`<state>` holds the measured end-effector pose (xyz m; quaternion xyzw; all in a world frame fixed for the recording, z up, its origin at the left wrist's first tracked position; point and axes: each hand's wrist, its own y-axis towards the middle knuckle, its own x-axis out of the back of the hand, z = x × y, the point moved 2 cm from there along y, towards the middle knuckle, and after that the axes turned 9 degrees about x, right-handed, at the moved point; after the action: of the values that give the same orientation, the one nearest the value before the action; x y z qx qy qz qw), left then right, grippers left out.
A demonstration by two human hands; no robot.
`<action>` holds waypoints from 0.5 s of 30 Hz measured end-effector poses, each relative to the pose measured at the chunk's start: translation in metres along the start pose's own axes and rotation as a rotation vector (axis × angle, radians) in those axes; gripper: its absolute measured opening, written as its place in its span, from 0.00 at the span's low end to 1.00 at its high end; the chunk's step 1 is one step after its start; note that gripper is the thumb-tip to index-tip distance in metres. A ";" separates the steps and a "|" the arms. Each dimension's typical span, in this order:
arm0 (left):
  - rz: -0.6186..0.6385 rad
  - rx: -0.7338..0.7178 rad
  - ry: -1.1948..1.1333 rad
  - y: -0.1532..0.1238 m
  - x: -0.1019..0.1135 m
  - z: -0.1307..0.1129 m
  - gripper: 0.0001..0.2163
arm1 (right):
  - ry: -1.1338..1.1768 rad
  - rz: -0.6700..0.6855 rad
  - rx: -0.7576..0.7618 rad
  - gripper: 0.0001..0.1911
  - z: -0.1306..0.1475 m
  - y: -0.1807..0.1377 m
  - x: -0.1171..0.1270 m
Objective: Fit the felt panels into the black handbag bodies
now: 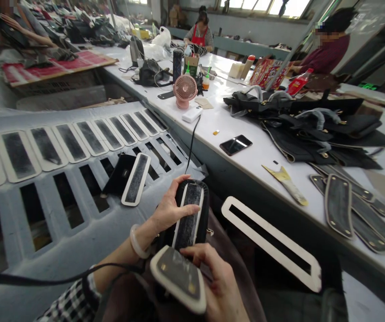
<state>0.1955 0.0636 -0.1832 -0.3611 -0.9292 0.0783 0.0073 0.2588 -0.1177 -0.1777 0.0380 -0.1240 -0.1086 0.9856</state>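
Observation:
A small black bag (205, 210) stands on end in my lap. Along its upward side runs a dark panel (190, 210) with a whitish border. My left hand (170, 208) grips the bag's upper part, thumb lying across the panel and fingers round the far edge. Lower down, my right hand (217, 273) has its fingers curled at the panel's near end, beside a grey flap (180, 273) with a cream rim and gold-coloured fittings. The flap sticks out toward me; its underside and my right fingertips are partly hidden.
Cream-framed dark panels (85, 138) line the slotted grey surface at left, with another panel (136, 179) nearer. A long cream frame (272, 243) lies at right. The white table holds a phone (235, 144), pink fan (184, 89) and black bag pieces (313, 120). Several people work around.

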 end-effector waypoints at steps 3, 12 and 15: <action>0.020 0.028 -0.003 -0.003 -0.003 -0.002 0.34 | 0.096 -0.016 0.027 0.11 -0.007 -0.005 -0.004; 0.047 0.040 -0.073 -0.007 -0.009 0.002 0.30 | -0.120 0.149 0.298 0.11 -0.006 -0.015 -0.001; 0.050 0.049 -0.085 -0.008 -0.010 0.000 0.30 | -0.182 0.160 0.299 0.17 -0.006 -0.024 -0.007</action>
<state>0.1974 0.0508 -0.1815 -0.3801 -0.9172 0.1165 -0.0254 0.2487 -0.1394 -0.1876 0.1641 -0.2303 -0.0132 0.9591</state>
